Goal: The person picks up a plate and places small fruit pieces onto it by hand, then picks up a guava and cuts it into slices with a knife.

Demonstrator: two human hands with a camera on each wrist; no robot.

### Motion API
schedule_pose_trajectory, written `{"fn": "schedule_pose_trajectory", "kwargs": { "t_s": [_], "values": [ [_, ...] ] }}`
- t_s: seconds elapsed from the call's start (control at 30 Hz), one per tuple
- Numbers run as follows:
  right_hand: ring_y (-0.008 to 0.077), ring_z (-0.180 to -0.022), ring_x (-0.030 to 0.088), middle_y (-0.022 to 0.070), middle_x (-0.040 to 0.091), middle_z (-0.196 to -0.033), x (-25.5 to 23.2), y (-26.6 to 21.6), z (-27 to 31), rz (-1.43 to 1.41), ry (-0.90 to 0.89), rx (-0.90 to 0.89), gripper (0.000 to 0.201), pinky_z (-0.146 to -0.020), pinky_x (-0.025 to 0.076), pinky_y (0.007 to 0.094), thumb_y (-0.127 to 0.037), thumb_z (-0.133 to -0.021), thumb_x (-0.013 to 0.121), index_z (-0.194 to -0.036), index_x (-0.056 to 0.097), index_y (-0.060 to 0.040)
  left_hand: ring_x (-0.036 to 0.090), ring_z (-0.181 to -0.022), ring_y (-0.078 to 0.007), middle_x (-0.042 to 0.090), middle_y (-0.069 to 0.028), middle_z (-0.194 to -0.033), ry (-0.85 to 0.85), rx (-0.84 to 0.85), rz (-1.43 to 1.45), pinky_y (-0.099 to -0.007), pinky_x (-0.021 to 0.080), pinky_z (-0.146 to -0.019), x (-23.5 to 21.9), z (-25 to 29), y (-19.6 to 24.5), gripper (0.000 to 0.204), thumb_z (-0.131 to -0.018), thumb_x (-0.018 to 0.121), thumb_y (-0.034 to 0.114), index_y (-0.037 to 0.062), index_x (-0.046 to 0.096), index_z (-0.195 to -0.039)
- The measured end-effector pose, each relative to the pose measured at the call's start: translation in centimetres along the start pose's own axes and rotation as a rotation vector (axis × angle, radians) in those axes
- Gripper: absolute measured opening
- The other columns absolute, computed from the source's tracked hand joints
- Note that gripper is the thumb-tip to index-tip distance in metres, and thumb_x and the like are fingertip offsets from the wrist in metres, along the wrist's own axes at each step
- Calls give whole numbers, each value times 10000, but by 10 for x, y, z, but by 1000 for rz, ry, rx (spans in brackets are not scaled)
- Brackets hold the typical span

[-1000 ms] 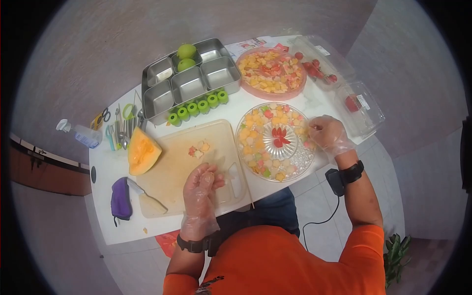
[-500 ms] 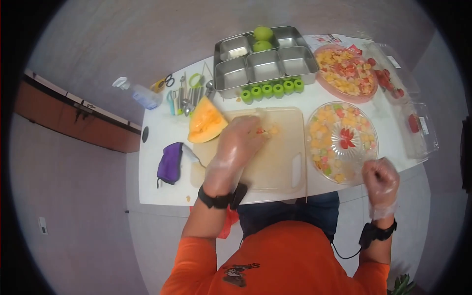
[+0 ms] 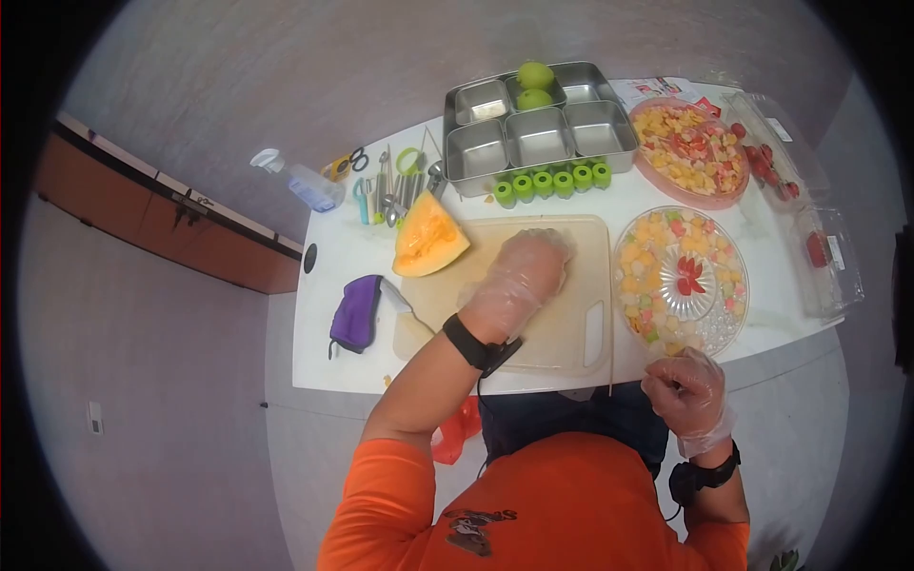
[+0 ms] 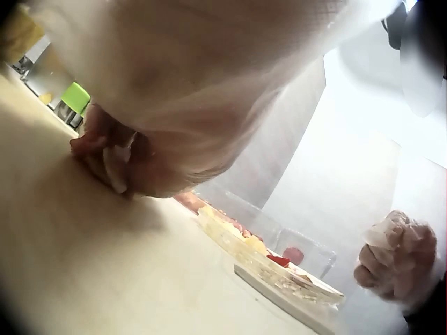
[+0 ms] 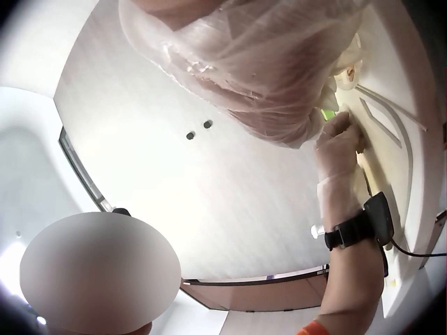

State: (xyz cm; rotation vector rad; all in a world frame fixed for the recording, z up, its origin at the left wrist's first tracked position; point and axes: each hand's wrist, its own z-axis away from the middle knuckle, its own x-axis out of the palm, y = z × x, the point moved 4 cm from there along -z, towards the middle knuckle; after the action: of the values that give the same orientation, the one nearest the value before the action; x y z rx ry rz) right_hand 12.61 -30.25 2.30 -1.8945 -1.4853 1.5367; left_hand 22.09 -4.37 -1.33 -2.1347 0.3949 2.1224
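Note:
My gloved left hand (image 3: pixel 528 271) reaches down to the cutting board (image 3: pixel 552 352), its back hiding the fingertips in the head view. In the left wrist view, the curled fingers pinch small red and pale fruit pieces (image 4: pixel 115 166) at the board's surface. Gloved too, my right hand (image 3: pixel 687 390) hangs by the near edge of a clear glass plate (image 3: pixel 709 328), fingers curled and no object showing in them. Small cut fruit shapes (image 3: pixel 640 257) ring this plate around a red fruit flower (image 3: pixel 689 275) at its centre.
A melon wedge (image 3: pixel 430 243) sits on the board's left corner, near a knife (image 3: pixel 395 295) and purple pouch (image 3: pixel 357 312). Behind stand a steel compartment tray (image 3: pixel 538 138), green-topped cutters (image 3: pixel 562 184) and a pink bowl of cut fruit (image 3: pixel 705 193). Plastic boxes (image 3: pixel 828 276) lie right.
My left hand has gone from the board's near side forward onto the fruit pieces. The right hand has drawn back from the plate's right side to its near edge. The head view has shifted.

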Motion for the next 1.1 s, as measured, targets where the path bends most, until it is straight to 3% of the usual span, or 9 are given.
{"fn": "schedule_pose_trajectory", "kwargs": {
  "t_s": [0.23, 0.33, 0.43, 0.47, 0.53, 0.57, 0.8, 0.97, 1.1],
  "values": [
    [271, -585, 575, 58, 588, -635, 3, 1, 1, 1, -24, -43, 144, -544, 452, 370, -32, -689, 748, -789, 667, -96, 652, -931, -385, 694, -181, -970, 88, 48, 116, -476, 513, -826, -3, -4, -1, 274, -784, 574, 80, 78, 708, -1023],
    [273, -593, 585, 59, 595, -641, 6, -1, -1, -19, -9, -91, 153, -550, 463, 375, -32, -692, 747, -804, 665, -95, 672, -856, -325, 688, -169, -883, 289, 76, 264, -406, 530, -763, -21, 6, -1, 281, -807, 593, 47, 66, 710, -1061],
    [269, -600, 594, 59, 595, -644, 8, -2, -6, -23, 5, -99, 159, -551, 469, 368, -31, -691, 747, -812, 662, -92, 615, -793, -121, 662, -68, -888, 358, -212, 691, -245, 505, -728, -41, 22, -3, 360, -854, 657, 4, -7, 645, -1214],
    [264, -600, 595, 60, 598, -650, 8, -4, -9, -28, 24, -100, 161, -551, 469, 363, -43, -697, 750, -828, 668, -89, 615, -793, -121, 662, -68, -888, 354, -205, 700, -245, 505, -728, -37, 28, 3, 360, -854, 657, 4, -7, 645, -1214],
    [259, -599, 595, 61, 601, -656, 11, -7, -17, -21, 47, -93, 166, -550, 470, 358, -54, -702, 752, -844, 673, -86, 627, -871, -117, 661, -42, -952, 342, -304, 1428, -238, 510, -782, -22, 42, 12, 420, -840, 622, -62, -7, 616, -1257],
    [258, -603, 598, 63, 604, -664, 12, -9, -23, -23, 59, -87, 171, -549, 472, 357, -70, -710, 755, -862, 678, -80, 596, -905, -81, 634, -18, -993, 267, -300, 1577, -219, 500, -792, -19, 48, 21, 446, -852, 618, -103, -44, 569, -1292],
    [271, -626, 614, 73, 613, -681, 32, -2, -37, -108, 60, 11, 198, -552, 483, 367, -120, -733, 763, -916, 696, -83, 596, -890, -89, 632, -26, -971, 121, -351, 1705, -228, 504, -815, -5, 72, 70, 448, -846, 629, -132, -30, 577, -1279],
    [289, -630, 616, 79, 625, -683, 28, -1, -35, -38, 104, -25, 128, -563, 485, 371, -109, -740, 748, -858, 701, -92, 610, -921, -104, 651, -42, -1013, 163, -258, 1667, -240, 510, -829, 5, 70, 75, 458, -835, 660, -128, 3, 592, -1268],
    [229, -638, 628, 93, 647, -733, -1, 8, -38, -47, 72, 48, 99, -588, 495, 332, -89, -775, 734, -868, 711, -67, 613, -936, -111, 658, -55, -1026, 204, -151, 1681, -242, 509, -829, 7, 69, 77, 437, -844, 655, -123, 1, 594, -1258]
  ]
}}
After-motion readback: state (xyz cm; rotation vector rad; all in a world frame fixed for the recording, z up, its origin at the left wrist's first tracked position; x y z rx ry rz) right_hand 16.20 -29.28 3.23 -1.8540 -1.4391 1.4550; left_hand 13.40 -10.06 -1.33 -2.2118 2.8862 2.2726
